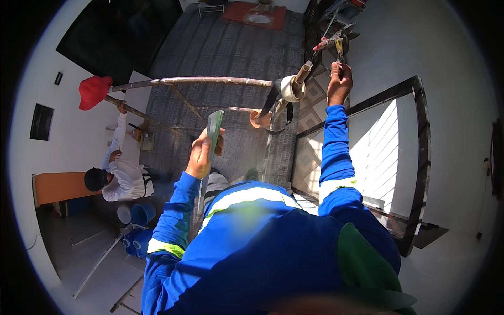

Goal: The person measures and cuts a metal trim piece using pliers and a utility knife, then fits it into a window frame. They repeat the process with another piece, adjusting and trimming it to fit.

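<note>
My left hand (200, 153) is closed around a flat strip of glass (214, 126) with a greenish edge, tilted upright in front of my body. My right arm stretches far forward, and my right hand (340, 85) pinches the lower end of a hand tool with a yellow part (339, 48). Its exact kind is hard to make out. Right beside it is a cluster of tools (328, 43) with red-pink handles and dark blades. To the left of that hand, a cream-coloured roll (292, 89) sits around the end of a tube, with a black strap (271, 100) hanging by it.
A scaffold of worn metal tubes (210, 81) spans ahead, with a red cap (94, 93) on its left end. Below left, a co-worker in white (125, 181) grips a tube. Blue buckets (142, 214) stand near them. A dark-framed panel (421, 147) is at my right.
</note>
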### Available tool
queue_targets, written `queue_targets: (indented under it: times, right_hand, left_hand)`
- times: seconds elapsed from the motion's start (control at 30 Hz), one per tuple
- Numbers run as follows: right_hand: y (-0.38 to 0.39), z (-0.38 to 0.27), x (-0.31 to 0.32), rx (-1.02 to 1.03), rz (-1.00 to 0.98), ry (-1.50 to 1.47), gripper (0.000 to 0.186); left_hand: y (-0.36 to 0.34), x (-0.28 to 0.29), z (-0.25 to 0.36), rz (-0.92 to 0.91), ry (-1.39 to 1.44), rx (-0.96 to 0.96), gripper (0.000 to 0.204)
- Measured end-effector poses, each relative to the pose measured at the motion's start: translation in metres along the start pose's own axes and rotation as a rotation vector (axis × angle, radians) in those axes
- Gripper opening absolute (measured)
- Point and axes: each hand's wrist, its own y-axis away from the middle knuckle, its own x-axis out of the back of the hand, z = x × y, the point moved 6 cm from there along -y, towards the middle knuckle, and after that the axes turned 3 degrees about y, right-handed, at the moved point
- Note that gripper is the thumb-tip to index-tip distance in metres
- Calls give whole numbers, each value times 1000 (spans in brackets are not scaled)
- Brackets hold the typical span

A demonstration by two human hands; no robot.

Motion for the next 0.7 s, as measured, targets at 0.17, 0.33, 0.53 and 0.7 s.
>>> queue_targets:
  times: [0.17, 0.33, 0.53, 0.7]
  right_hand:
    - [3, -77, 39, -225, -522, -658, 30]
    - [129, -97, 41, -629, -955, -1108, 51]
    - [219, -69, 47, -1039, -1050, -1165, 45]
    - [152, -106, 74, -811, -1539, -891, 53]
  left_hand:
    - [-16, 6, -24, 4, -35, 64, 53]
    - [-29, 0, -51, -10, -120, 77, 51]
    - [-47, -13, -84, 92, -259, 72, 43]
    - [-54, -11, -94, 175, -407, 10, 46]
